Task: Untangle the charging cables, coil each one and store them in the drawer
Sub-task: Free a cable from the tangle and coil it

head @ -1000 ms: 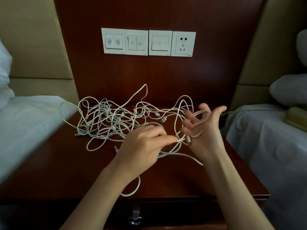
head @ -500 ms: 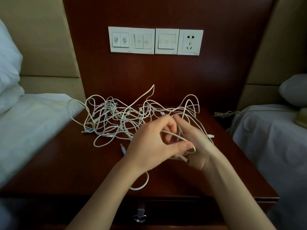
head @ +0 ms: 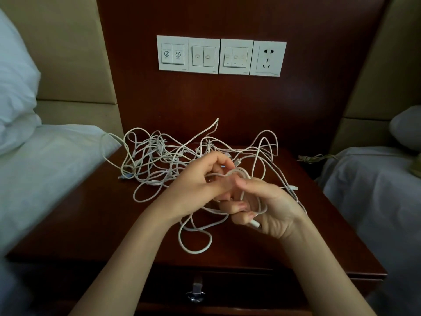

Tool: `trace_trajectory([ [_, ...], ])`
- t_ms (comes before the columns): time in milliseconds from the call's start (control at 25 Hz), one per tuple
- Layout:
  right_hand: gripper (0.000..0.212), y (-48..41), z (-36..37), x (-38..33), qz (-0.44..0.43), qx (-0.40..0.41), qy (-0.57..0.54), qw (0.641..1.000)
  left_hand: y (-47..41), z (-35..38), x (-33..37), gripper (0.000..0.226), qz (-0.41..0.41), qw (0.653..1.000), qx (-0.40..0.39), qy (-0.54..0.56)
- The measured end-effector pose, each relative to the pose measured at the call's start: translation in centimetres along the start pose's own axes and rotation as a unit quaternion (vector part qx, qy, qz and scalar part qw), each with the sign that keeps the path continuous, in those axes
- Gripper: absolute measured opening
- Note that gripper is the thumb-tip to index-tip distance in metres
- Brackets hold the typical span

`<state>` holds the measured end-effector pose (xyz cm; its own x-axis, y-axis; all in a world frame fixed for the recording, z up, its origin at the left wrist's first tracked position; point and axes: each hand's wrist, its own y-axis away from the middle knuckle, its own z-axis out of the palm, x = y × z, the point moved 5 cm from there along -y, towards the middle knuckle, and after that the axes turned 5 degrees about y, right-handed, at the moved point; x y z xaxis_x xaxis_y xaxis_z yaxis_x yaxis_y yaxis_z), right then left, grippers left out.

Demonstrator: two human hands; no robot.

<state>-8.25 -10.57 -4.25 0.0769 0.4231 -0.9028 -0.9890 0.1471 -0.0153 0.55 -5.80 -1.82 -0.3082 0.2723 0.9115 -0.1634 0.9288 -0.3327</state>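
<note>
One cable tangle (head: 159,160), three switch plates (head: 172,53) (head: 204,56) (head: 236,57), one socket (head: 268,58), one drawer (head: 239,289).

Dark wood wall panel (head: 205,106), switch plates (head: 205,56), padded headboards (head: 68,53), white beds (head: 45,167)

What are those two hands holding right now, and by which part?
A thin white charging cable. The right hand grips a few loops of it, wound near its plug end; the left hand pinches the strand just above those loops.

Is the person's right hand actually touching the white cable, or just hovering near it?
Touching. The head view shows the right hand with its fingers curled round loops of the white cable.
</note>
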Motion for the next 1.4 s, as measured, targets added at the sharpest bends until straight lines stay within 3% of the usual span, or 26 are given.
trace_trajectory([
  [160, 0.057, -0.3, 0.1, 0.5, 0.025, -0.021, -0.002, 0.999, 0.2, -0.4, 0.6, 0.015, 0.068, 0.995, 0.034, -0.071],
  [320, 0.039, -0.7, -0.1, 0.6, 0.026, 0.022, 0.027, 0.999, -0.1, -0.8, 0.1, 0.013, 0.062, 0.986, 0.095, -0.123],
  [480, 0.051, -0.8, -0.6, 0.4, 0.0, 0.053, 0.085, 0.995, -0.5, -1.1, -0.4, 0.017, 0.037, 0.973, 0.135, -0.186],
  [600, 0.043, -0.4, -0.7, 0.0, -0.023, 0.036, 0.122, 0.992, -0.8, -0.8, -0.2, 0.029, 0.017, 0.967, 0.115, -0.225],
  [760, 0.021, 0.3, -0.4, -0.6, -0.024, 0.041, 0.231, 0.972, -0.9, -0.2, 0.3, 0.037, -0.005, 0.976, 0.057, -0.212],
  [880, 0.015, -0.1, -0.4, -0.7, -0.046, 0.084, 0.296, 0.95, -0.9, -0.3, 0.2, 0.05, -0.013, 0.982, 0.07, -0.173],
  [960, 0.01, -0.4, -0.3, -0.6, -0.063, 0.108, 0.278, 0.952, -1.0, -0.6, 0.1, 0.045, 0.002, 0.984, 0.106, -0.144],
  [1120, 0.027, -0.6, -0.5, -0.6, -0.078, 0.145, 0.233, 0.959, -1.3, -2.2, -0.1, 0.021, 0.044, 0.978, 0.169, -0.115],
  [1320, 0.053, -1.0, -1.4, -0.9, -0.159, 0.199, 0.178, 0.951, -1.0, -1.9, -0.7, 0.009, 0.084, 0.978, 0.072, -0.175],
  [1400, 0.058, -1.2, -1.7, -0.5, -0.176, 0.214, 0.159, 0.948, -1.1, -1.3, -1.0, 0.02, 0.075, 0.971, 0.034, -0.225],
])
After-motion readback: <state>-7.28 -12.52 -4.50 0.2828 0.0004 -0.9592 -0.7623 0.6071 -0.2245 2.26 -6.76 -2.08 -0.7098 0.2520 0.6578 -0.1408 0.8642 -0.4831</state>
